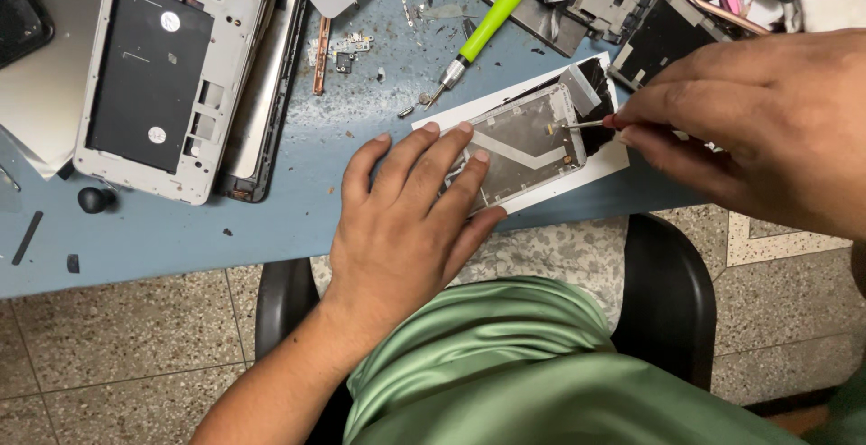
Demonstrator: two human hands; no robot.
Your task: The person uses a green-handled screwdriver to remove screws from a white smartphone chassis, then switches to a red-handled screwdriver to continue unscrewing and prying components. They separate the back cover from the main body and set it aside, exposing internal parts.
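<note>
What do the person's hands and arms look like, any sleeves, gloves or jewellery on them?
Both are bare: the left hand and its forearm show no glove, sleeve, ring or watch. The right hand is likewise ungloved and ringless, with short fingernails; its wrist runs out of frame.

A: Entry on the person. Both forearms are bare, no sleeve in view on either. Left hand (406, 220): no ring, no watch, no glove, nails short.

B: And the right hand (758, 120)?

A: The same; bare, no jewellery visible, wrist cut off by the frame edge.

B: Clothing?

A: A satiny green garment (505, 364) with a soft sheen, folded in smooth creases over the lap.
</note>
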